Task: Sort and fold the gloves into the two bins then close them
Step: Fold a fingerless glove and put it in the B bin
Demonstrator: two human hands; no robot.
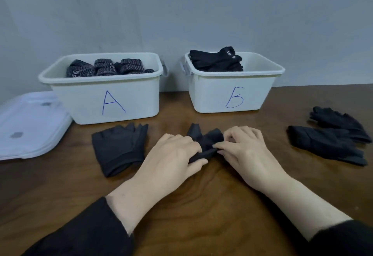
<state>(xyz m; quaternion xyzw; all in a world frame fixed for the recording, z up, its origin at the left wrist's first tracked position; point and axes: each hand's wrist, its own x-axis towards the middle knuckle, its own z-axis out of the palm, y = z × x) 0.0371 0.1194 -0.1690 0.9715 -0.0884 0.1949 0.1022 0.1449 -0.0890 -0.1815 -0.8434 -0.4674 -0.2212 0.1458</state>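
Head view, centre of frame: left hand [173, 152] and right hand [242, 148] both pinch a bunched black glove [205, 140] on the wooden tabletop [201, 205]. Left of them lies a flat fingerless glove [119, 148]; at right, two black gloves [331, 136] overlap. Upper left, bin A [105, 92] holds patterned folded gloves; upper right, bin Б [232, 88] holds black ones. Far left, white lids [30, 126] are stacked.
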